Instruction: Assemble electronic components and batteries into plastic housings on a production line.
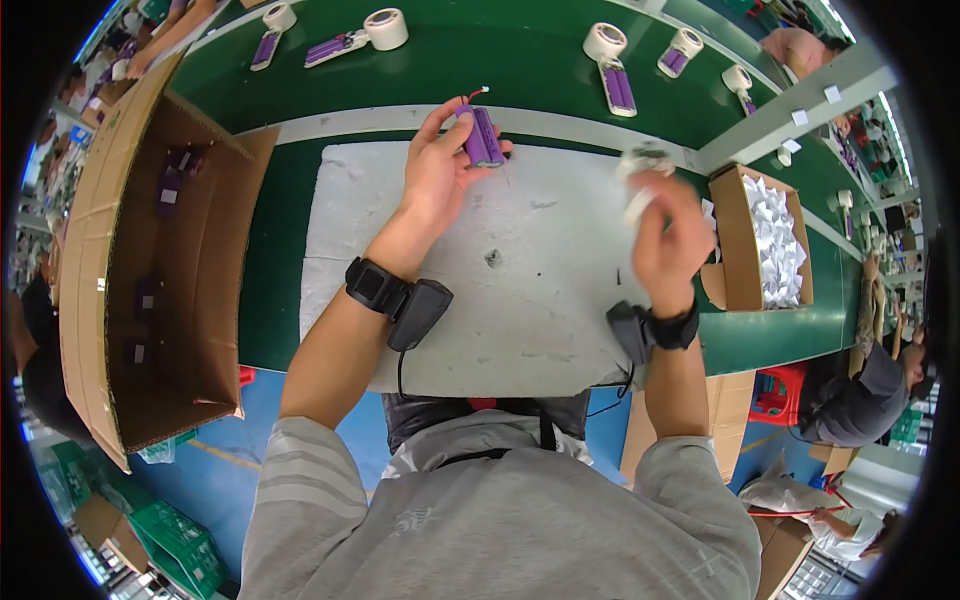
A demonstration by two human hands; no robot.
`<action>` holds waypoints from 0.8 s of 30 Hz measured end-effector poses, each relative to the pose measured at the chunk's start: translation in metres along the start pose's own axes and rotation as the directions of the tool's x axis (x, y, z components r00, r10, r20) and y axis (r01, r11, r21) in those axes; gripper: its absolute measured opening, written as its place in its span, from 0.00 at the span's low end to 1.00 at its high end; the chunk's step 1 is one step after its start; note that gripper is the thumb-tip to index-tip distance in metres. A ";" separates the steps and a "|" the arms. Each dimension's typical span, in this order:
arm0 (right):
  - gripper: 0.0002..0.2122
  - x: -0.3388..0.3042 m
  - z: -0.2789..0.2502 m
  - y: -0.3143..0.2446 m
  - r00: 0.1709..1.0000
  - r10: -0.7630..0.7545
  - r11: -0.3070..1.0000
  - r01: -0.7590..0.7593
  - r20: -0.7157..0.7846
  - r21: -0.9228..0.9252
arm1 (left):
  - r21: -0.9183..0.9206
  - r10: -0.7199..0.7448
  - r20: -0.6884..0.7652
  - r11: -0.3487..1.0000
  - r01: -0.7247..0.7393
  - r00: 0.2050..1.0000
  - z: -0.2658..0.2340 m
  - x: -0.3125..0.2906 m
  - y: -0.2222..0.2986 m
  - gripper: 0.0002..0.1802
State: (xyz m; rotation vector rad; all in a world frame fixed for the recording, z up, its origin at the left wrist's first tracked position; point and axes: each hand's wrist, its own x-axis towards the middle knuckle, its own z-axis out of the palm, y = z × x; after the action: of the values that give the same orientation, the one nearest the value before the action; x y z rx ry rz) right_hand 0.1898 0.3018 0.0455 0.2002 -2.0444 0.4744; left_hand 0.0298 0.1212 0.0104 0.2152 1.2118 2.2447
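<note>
The left hand [440, 165] is clamped around a purple battery pack [483, 137], fingers and thumb closed on its sides, holding it upright over the far edge of the grey work mat [520, 300]. A short red and white wire [476, 93] sticks out of the pack's top end. The right hand [668, 232] is raised over the right edge of the mat, blurred by motion; its fingers are pinched together on a small piece of white paper or tape [640, 170], though the blur makes the exact grip hard to read. Both wrists carry black strapped devices [400, 297], the left one with a cable hanging toward the person's body.

Just to the right of the mat sits a small open cardboard box [735, 240] filled with white folded slips [775, 240]. To the left of the mat stands a large open cardboard carton [130, 260] with a few purple battery packs lying inside it. Beyond the mat, across a pale strip, the green conveyor belt [500, 60] carries several more purple packs, each lying beside a roll of white tape [386, 28]. Further to the right of the mat, past the small box, another person [860, 395] in dark clothing sits beside a red stool [780, 392]
</note>
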 end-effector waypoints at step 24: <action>0.27 -0.016 0.027 -0.002 0.537 0.582 0.645 -0.762 0.611 0.056 | 0.046 0.172 -0.029 0.984 -0.171 0.985 0.002 0.001 0.006 0.29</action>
State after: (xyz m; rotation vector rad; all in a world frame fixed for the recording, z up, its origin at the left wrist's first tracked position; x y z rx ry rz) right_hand 0.1764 0.2883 0.0204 -0.3645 -2.5645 1.3987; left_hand 0.0273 0.1210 0.0166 0.3122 1.3046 2.3784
